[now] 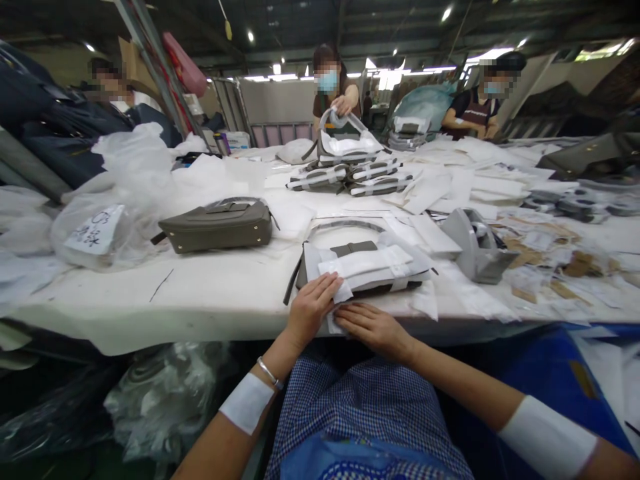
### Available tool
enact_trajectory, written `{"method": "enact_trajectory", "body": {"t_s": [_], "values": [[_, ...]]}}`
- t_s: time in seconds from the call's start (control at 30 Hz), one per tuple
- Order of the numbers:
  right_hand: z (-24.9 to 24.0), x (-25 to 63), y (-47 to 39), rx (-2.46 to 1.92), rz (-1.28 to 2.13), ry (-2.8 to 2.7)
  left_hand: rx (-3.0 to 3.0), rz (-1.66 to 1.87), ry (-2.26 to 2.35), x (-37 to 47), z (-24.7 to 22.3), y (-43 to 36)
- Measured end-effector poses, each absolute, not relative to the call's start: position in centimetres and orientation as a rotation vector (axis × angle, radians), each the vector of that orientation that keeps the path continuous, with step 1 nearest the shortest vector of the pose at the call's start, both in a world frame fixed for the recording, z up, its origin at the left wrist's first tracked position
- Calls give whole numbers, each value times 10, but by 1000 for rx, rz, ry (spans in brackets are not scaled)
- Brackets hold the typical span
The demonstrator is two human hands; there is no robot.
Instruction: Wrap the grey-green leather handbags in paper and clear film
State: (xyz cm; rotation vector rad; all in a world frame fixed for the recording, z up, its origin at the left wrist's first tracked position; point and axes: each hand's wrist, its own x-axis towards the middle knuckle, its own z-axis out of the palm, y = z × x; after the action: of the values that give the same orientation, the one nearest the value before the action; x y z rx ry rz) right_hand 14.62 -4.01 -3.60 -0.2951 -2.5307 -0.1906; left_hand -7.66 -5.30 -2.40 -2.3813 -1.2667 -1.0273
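Note:
A dark olive handbag point(353, 249), partly wrapped in white packing material, lies at the front of the table with its looped handle to the back. A white wrapping strip point(373, 261) runs across its upper side. My left hand point(313, 305) rests with outstretched fingers on the left end of that strip, at the bag's near left corner; its thumb is hidden. Just to the right, my right hand point(376, 329) lies flat at the table's edge, fingers extended over a small piece of white sheet point(332, 324) below the bag.
An unwrapped olive handbag point(220, 230) sits to the left, near a plastic bag with a marked label point(95, 230). Wrapped bags point(350, 175) are piled ahead, where a co-worker's hand point(345, 103) grips a handle. A grey-white wrapped piece point(475, 250) and packets point(545, 250) lie right.

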Motion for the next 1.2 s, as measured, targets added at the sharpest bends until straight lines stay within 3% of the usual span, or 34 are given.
{"method": "enact_trajectory", "body": {"t_s": [0.53,0.8,1.2], "values": [[-8,158,-48,-256,-23,-2341,-2347,-949,-1246,-76,-23,-54],[23,136,-15,-441,-372,-2288,-2306,-1008,-1227,-75,-23,-51],[-1,138,-3,-331,-484,-2317,-2537,-996,-1471,-78,3,-59]]}}
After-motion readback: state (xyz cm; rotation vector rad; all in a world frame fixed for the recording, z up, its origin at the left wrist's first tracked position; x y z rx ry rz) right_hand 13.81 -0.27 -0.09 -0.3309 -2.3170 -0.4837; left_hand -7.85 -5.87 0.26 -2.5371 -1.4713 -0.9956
